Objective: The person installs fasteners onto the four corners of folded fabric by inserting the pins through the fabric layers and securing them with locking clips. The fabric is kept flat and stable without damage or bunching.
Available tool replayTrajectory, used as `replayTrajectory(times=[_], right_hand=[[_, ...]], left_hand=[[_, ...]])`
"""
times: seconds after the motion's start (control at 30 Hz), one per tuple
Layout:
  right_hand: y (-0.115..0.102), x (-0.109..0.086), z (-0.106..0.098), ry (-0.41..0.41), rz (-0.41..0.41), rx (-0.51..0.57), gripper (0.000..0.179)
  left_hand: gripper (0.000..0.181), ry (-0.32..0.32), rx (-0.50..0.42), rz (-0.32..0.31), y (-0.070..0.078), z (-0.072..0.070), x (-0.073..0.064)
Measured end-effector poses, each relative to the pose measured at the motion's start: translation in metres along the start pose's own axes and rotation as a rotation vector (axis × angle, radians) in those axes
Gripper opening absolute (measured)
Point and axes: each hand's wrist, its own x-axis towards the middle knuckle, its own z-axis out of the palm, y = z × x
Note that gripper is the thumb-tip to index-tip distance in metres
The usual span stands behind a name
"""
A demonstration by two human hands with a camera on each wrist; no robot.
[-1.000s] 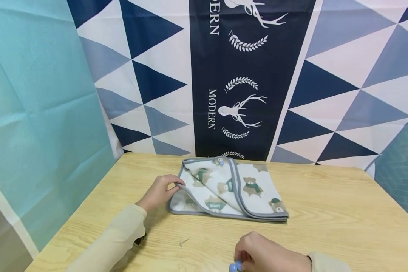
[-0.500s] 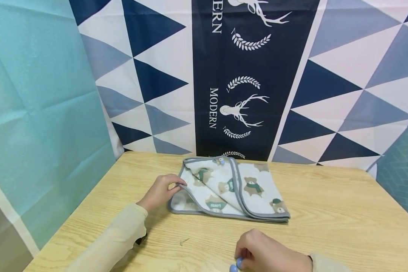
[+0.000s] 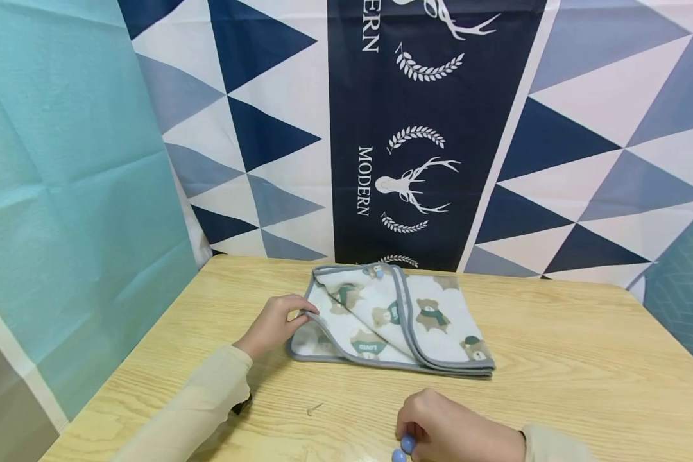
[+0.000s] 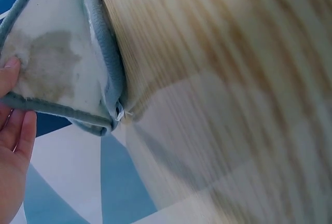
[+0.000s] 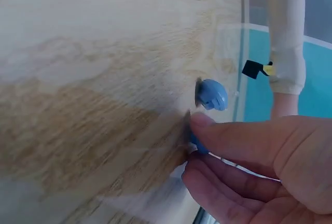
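A folded white blanket (image 3: 375, 321) with a bear print and grey-blue trim lies on the wooden table. My left hand (image 3: 277, 324) pinches the trimmed edge at its left corner and holds it raised in a loose fold. In the left wrist view, thumb and fingers of this left hand (image 4: 15, 151) sit on either side of the blanket (image 4: 52, 63). Nearer the front, my right hand (image 3: 456, 427) pinches a small rounded blue plastic piece (image 5: 198, 143) against the tabletop, mostly hidden by the fingertips. A second blue piece (image 5: 212, 95), domed with a slotted underside, stands beside the thumb.
The wooden table (image 3: 577, 359) reaches back to a patterned cloth backdrop (image 3: 404, 160). A teal cloth (image 3: 81, 212) hangs along the left side. Between the hands lies a tiny thin scrap (image 3: 314, 409). A black tag (image 5: 252, 69) hangs from the left sleeve.
The held blue piece has shifted slightly away from the other one, widening the gap between them. The left hand keeps its pinch on the blanket, and the head view has moved a little.
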Motion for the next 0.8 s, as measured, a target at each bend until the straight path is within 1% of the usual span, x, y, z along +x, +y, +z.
replayTrajectory(times=[0.03, 0.1, 0.17, 0.23, 0.27, 0.33, 0.43, 0.57, 0.67, 0.8], right_hand=[[0.0, 0.0, 0.0, 0.004, 0.003, -0.015, 0.024], [0.002, 0.002, -0.003, 0.034, -0.037, -0.079, 0.022], [0.003, 0.008, -0.01, 0.085, -0.111, -0.17, 0.018], [0.005, 0.017, -0.023, 0.144, -0.176, -0.239, 0.016], [0.005, 0.024, -0.03, 0.177, -0.192, -0.26, 0.014], [0.007, 0.039, -0.048, 0.222, -0.18, -0.255, 0.012], [0.011, 0.063, -0.072, 0.262, -0.084, -0.158, 0.013], [0.018, 0.097, -0.092, 0.274, 0.02, 0.067, 0.018], [0.02, 0.118, -0.099, 0.278, 0.083, 0.213, 0.025], [0.023, 0.141, -0.098, 0.298, 0.172, 0.322, 0.029]], left_hand=[[0.016, -0.002, 0.0, 0.002, 0.001, 0.0, 0.0], [0.016, -0.006, -0.001, 0.005, 0.001, -0.001, 0.001], [0.015, -0.002, 0.006, 0.01, 0.001, -0.001, 0.002], [0.015, 0.011, 0.011, 0.011, 0.0, -0.001, 0.003], [0.015, 0.019, 0.015, 0.011, 0.0, -0.001, 0.004], [0.015, 0.038, 0.022, 0.019, -0.001, 0.0, 0.005], [0.016, 0.047, 0.019, 0.042, 0.0, 0.002, 0.007], [0.017, 0.045, 0.015, 0.067, 0.003, 0.006, 0.008], [0.017, 0.059, 0.013, 0.077, 0.006, 0.009, 0.009], [0.018, 0.078, 0.007, 0.084, 0.005, 0.01, 0.01]])
